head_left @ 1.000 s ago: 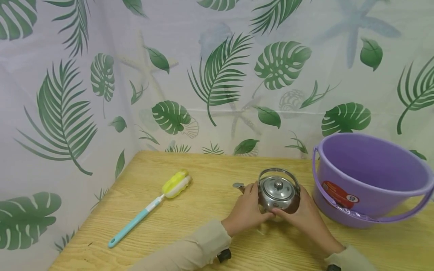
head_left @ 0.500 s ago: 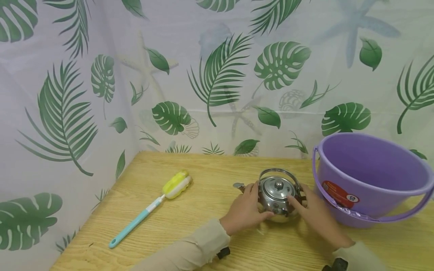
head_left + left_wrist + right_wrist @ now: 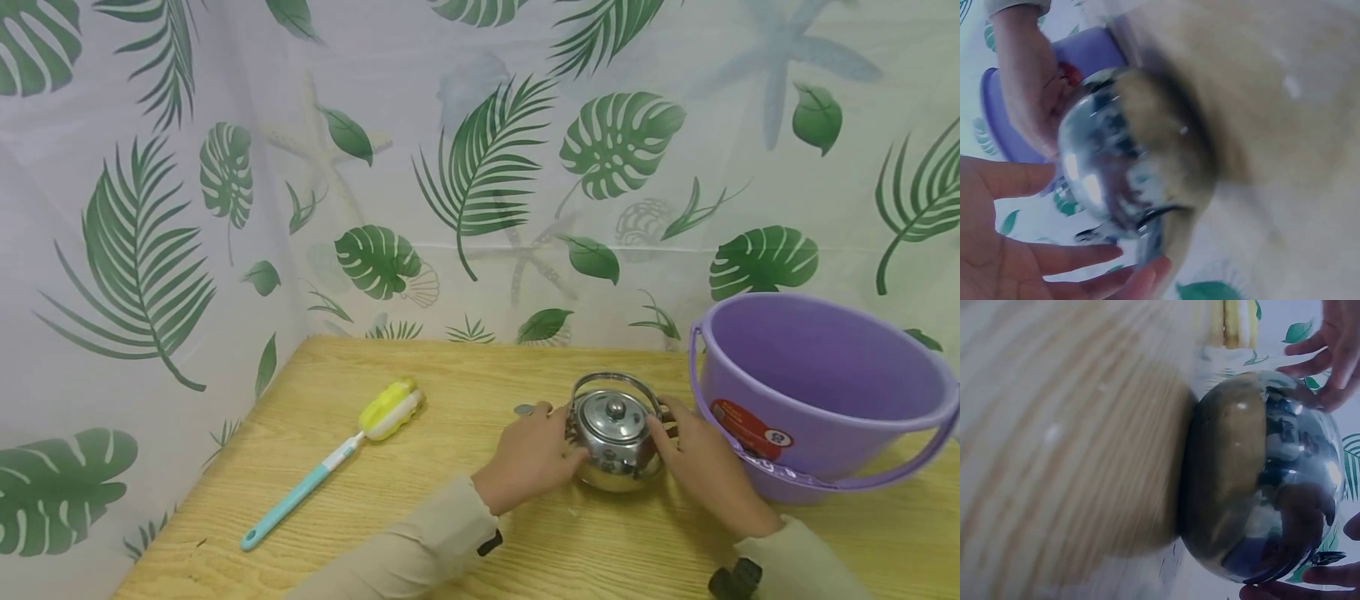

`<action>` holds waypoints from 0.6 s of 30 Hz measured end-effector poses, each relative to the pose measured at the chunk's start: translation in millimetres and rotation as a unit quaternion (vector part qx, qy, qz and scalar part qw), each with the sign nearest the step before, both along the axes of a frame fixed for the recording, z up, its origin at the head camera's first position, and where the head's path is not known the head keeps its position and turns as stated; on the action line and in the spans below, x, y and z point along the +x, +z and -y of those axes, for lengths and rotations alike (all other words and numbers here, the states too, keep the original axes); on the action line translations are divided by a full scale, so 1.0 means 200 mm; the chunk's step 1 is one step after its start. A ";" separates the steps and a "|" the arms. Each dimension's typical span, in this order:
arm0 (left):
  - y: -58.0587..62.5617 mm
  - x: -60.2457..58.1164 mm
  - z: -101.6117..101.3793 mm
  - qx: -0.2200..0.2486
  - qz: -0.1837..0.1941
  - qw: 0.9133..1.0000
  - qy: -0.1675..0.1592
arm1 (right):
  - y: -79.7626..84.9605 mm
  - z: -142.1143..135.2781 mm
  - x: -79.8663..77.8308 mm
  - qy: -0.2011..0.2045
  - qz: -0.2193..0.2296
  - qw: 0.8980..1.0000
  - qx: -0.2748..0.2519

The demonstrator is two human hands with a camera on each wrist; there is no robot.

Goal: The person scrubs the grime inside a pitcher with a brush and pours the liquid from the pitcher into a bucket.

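A shiny steel teapot (image 3: 617, 457) stands upright on the table, its lid (image 3: 611, 421) on and its hoop handle (image 3: 617, 380) raised. On its left side, my left hand (image 3: 527, 457) has spread, fairly straight fingers by the spout, most of which it hides. The left wrist view shows that hand's thumb (image 3: 1019, 178) apart from the pot body. My right hand (image 3: 708, 467) is at the pot's right side, thumb near the lid's edge and fingers partly hidden behind. In the right wrist view, its fingertips (image 3: 1272, 591) touch or nearly touch the pot.
A large purple bucket (image 3: 810, 446) with its handle hanging down stands close to the right hand. Left on the wooden table (image 3: 465, 375) lies a sponge bottle brush (image 3: 330, 463) with a yellow-and-white head. A leaf-print cloth (image 3: 510, 308) hangs behind and on the left.
My two thumbs have come apart from the pot's front. The right hand has shifted right along its side; the left has drawn slightly left. The teapot stays in about the same place.
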State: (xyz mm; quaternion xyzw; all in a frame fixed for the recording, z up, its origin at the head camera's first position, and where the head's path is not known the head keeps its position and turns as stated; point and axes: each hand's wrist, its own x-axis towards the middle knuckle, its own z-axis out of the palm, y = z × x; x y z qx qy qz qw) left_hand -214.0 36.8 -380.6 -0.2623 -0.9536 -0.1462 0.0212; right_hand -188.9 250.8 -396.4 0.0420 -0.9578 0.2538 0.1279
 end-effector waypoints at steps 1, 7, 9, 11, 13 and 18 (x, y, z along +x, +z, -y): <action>0.02 0.00 0.00 -0.006 -0.005 1.000 0.002 | 0.00 0.00 0.00 -0.001 -0.003 1.000 0.005; 0.10 0.01 -0.02 -0.046 -0.067 0.997 0.008 | -0.02 0.00 -0.01 -0.002 -0.078 0.996 0.045; 0.12 0.00 -0.03 -0.056 -0.088 0.995 0.006 | -0.04 0.00 -0.02 -0.005 -0.117 0.991 0.068; 0.13 -0.01 -0.04 -0.060 -0.107 0.992 0.001 | -0.05 -0.01 -0.02 -0.007 -0.162 0.982 0.096; 0.13 -0.02 -0.05 -0.060 -0.127 0.990 -0.007 | -0.05 -0.01 -0.03 -0.007 -0.205 0.971 0.127; 0.15 -0.05 -0.08 -0.055 -0.171 0.983 -0.027 | -0.07 -0.03 -0.06 0.025 -0.326 0.919 0.219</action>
